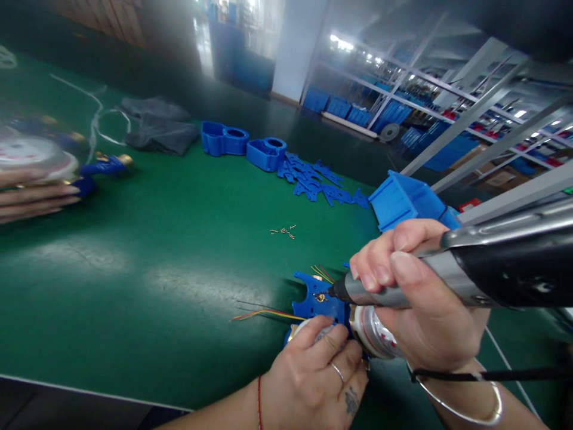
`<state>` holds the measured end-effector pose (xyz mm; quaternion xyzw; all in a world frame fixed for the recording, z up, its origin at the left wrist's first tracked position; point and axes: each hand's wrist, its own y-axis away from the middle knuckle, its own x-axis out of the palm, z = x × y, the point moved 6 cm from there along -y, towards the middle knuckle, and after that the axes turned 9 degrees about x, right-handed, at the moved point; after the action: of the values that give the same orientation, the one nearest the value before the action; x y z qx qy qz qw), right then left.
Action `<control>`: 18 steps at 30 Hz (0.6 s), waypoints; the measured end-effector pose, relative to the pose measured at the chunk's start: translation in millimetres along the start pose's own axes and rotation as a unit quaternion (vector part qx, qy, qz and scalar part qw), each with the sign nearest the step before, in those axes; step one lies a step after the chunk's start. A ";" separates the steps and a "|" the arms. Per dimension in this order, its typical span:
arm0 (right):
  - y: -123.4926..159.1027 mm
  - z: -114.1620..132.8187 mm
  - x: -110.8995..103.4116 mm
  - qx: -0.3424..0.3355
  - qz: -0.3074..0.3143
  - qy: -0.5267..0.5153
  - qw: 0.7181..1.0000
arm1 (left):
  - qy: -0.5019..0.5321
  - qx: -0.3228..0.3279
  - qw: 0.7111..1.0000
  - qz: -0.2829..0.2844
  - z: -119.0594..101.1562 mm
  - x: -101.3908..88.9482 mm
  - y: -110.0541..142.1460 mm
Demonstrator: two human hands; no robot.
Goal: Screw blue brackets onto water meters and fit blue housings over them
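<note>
The left hand (pixel 313 376) wears a slim silver-coloured ring (pixel 337 371) on one finger. A small dark tattoo (pixel 351 400) marks that hand just behind the ring, on the side toward the right hand (pixel 441 325). Around the left wrist runs a thin red string bracelet (pixel 259 403). A rounded, polished silver-coloured bangle (pixel 498 407) circles the right wrist; a black cord (pixel 447 376) crosses there too, whether worn is unclear. Nails are short.

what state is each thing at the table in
Screwdriver: held in right hand, tip at blue plate
Whitish round part: partly under left hand
Coloured wires: ends loose
Small screws: loose, scattered
Flat blue parts: heaped, overlapping
Blue housings: side by side
Grey cloth: crumpled
Blue bin: open
</note>
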<state>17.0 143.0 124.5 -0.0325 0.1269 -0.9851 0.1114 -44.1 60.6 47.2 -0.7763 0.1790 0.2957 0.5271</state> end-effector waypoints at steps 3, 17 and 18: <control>0.9 0.9 0.4 -0.014 0.001 0.026 1.000 | -0.005 0.000 1.000 -0.005 -0.3 -0.6 -0.4; 3.9 3.3 8.6 -0.018 0.142 -0.005 0.990 | -0.095 -0.005 0.991 -0.094 -4.0 4.8 9.3; 3.6 11.2 5.7 -0.026 0.150 -0.017 0.988 | -0.097 -0.003 0.990 -0.098 -4.4 4.4 9.2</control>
<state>13.3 135.6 134.6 -0.0326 0.1540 -0.9530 0.2588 -45.0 53.2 38.9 -0.7594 0.0485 0.3173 0.5660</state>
